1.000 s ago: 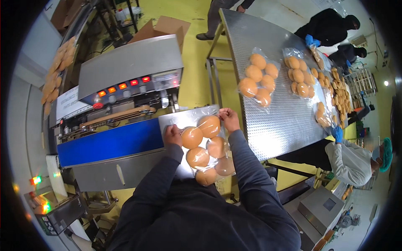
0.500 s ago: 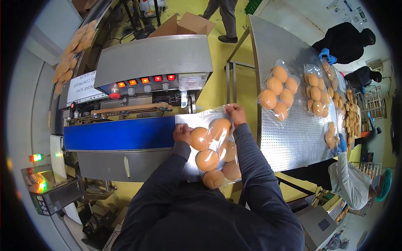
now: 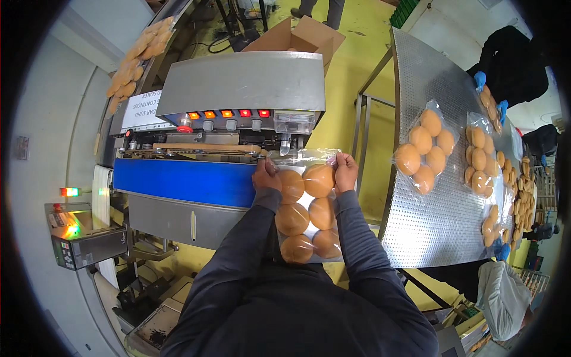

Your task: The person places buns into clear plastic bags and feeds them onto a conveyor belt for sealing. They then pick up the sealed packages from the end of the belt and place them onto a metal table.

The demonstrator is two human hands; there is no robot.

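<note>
Plastic bag (image 3: 307, 206) now hangs squarer, buns (image 3: 292, 219) in two columns, left hand (image 3: 267, 177) pinching its 11 o'clock corner, right hand (image 3: 346, 173) 1 o'clock, so looks aligned.

Bag (image 3: 308, 217) between belt (image 3: 184, 181) and table (image 3: 437, 232)

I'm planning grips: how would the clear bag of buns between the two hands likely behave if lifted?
The clear bag looks floppy: it wrinkles between the left hand and right hand. The round buns have no visible divider, so they'd probably shift. The bag's gloss suggests it may be slippery.
</note>
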